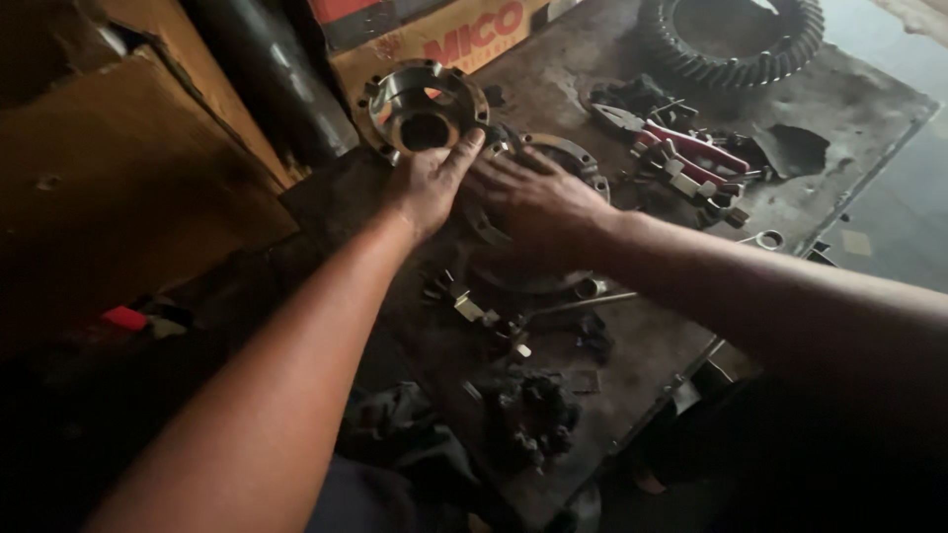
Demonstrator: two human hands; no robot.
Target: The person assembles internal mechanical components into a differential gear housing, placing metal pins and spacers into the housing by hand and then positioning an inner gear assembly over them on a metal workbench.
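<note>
Nearest, at 6 o'clock, a dark clump of small greasy parts (pixel 533 415) lies on the grimy counter (pixel 642 345). Mid-frame, the left hand (pixel 427 183) rests flat, fingers loose, its tips touching the rim of a shiny round flanged housing (pixel 423 104) at 12 o'clock. Just beside it, the right hand (pixel 538 197) lies spread over a dark metal ring part (pixel 563 158), pressing rather than gripping. At 2 o'clock sit red-handled pliers (pixel 691 153); farthest, at 1 o'clock, a large toothed ring gear (pixel 731 39)
</note>
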